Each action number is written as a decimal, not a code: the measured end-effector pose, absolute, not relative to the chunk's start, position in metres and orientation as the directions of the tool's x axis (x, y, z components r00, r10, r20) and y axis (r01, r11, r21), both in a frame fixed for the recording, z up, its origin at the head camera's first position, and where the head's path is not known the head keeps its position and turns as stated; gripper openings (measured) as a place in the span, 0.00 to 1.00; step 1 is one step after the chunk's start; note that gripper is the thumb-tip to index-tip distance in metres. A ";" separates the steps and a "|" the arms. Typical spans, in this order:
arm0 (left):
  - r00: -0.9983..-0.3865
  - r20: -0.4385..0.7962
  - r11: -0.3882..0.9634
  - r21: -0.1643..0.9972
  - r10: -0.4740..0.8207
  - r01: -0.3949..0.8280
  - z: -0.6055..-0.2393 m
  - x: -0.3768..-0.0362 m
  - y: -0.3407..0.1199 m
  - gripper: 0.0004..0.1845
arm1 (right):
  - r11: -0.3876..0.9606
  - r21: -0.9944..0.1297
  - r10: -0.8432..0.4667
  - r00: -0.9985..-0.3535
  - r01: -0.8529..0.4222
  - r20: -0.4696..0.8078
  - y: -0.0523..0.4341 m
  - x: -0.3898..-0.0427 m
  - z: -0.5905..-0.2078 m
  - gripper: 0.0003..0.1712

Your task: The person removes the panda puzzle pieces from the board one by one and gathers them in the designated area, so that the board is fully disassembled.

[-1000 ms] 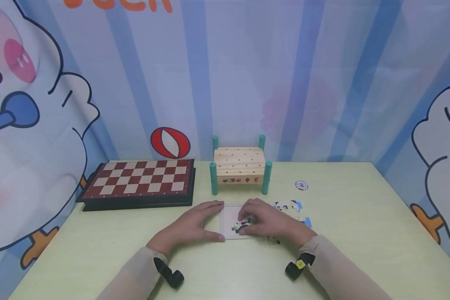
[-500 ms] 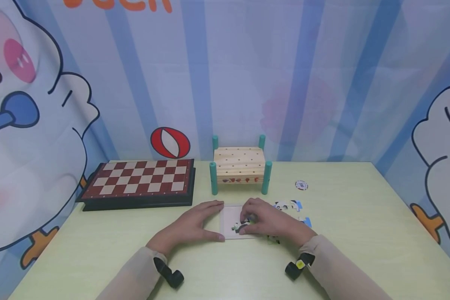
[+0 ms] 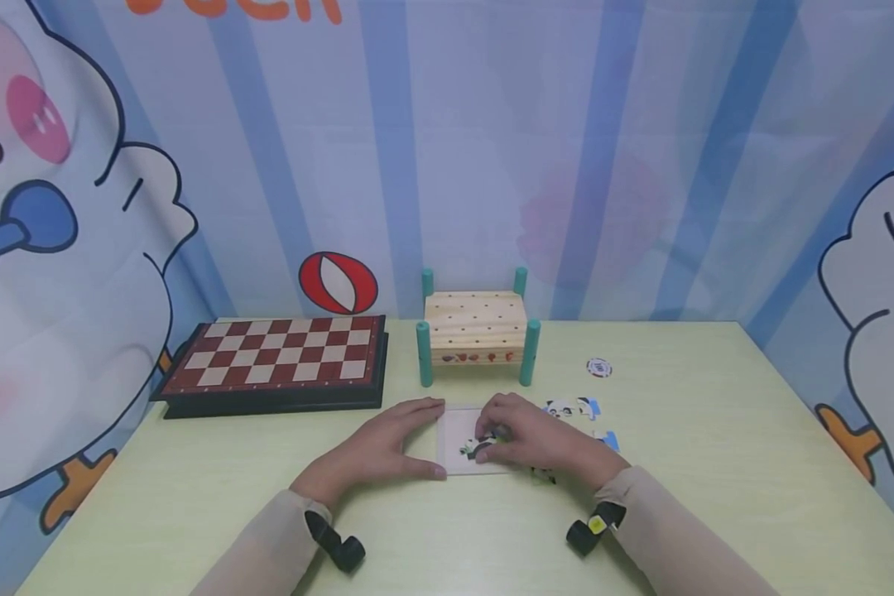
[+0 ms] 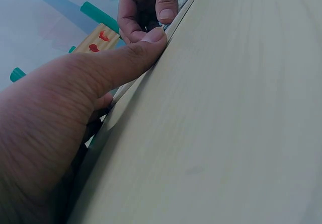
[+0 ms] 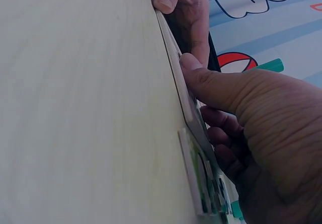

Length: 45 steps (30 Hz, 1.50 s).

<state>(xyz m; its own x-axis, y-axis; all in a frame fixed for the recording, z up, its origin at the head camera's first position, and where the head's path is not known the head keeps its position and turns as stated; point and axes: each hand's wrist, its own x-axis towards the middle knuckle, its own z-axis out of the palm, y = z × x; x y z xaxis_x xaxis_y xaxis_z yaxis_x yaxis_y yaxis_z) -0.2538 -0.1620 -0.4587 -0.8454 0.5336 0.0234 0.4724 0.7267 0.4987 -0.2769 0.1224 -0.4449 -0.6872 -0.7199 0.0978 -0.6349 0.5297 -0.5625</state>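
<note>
A pale, flat puzzle board point(image 3: 453, 424) lies on the table between both hands. My left hand point(image 3: 376, 451) is spread along its left side, thumb at the near corner and fingertips at the far one. In the left wrist view, the thumb point(image 4: 133, 58) reaches along the board's edge. My right hand point(image 3: 529, 434) is over the board's right part, with thumb and curled fingers pinching a panda puzzle piece point(image 3: 473, 449) that they partly cover. More panda pieces point(image 3: 570, 408) lie just right of the board, partly hidden by the right hand; one piece point(image 5: 193, 168) sits against the board's edge.
A folded chessboard box point(image 3: 276, 364) is at the back left. Behind the puzzle board stands a small wooden rack point(image 3: 477, 323) with green posts. A round chip point(image 3: 599, 367) lies to the right of the rack. A printed cloth point(image 3: 462, 149) hangs along the table's far edge.
The right hand's fingertips shift slightly over the panda piece. Left hand, board and loose pieces stay in place.
</note>
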 end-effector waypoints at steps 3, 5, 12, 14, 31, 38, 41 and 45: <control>-0.845 0.025 0.725 0.501 0.534 0.473 -0.459 -0.254 -0.162 0.54 | 0.533 -0.557 -0.720 -0.687 -0.637 0.097 0.122 -0.277 -0.445 0.13; -0.842 0.028 0.723 0.499 0.538 0.479 -0.459 -0.254 -0.162 0.54 | 0.534 -0.559 -0.720 -0.688 -0.634 0.092 0.122 -0.277 -0.445 0.13; -0.841 0.028 0.723 0.496 0.540 0.481 -0.459 -0.254 -0.162 0.53 | 0.523 -0.552 -0.725 -0.680 -0.649 0.113 0.122 -0.276 -0.444 0.14; -0.843 0.025 0.723 0.501 0.537 0.475 -0.458 -0.254 -0.162 0.53 | 0.524 -0.560 -0.720 -0.685 -0.642 0.112 0.122 -0.276 -0.444 0.14; -0.847 0.015 0.729 0.501 0.532 0.467 -0.457 -0.254 -0.162 0.53 | 0.468 -0.505 -0.758 -0.623 -0.726 0.193 0.124 -0.277 -0.443 0.07; -0.846 0.020 0.727 0.502 0.532 0.469 -0.458 -0.253 -0.161 0.53 | 0.442 -0.475 -0.759 -0.599 -0.761 0.256 0.124 -0.277 -0.444 0.07; -0.846 0.021 0.728 0.499 0.533 0.470 -0.458 -0.254 -0.161 0.53 | 0.447 -0.471 -0.755 -0.603 -0.760 0.257 0.124 -0.276 -0.444 0.07; -0.847 0.017 0.730 0.498 0.531 0.468 -0.458 -0.254 -0.161 0.53 | 0.465 -0.483 -0.748 -0.621 -0.742 0.235 0.123 -0.275 -0.443 0.07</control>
<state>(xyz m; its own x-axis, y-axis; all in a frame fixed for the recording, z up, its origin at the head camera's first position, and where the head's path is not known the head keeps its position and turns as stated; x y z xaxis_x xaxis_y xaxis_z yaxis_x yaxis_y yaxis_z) -0.2536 -0.1614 -0.4580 -0.8471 0.5312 0.0172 0.4679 0.7300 0.4982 -0.2748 0.1235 -0.4425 -0.6212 -0.7477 0.2345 -0.7421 0.4651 -0.4827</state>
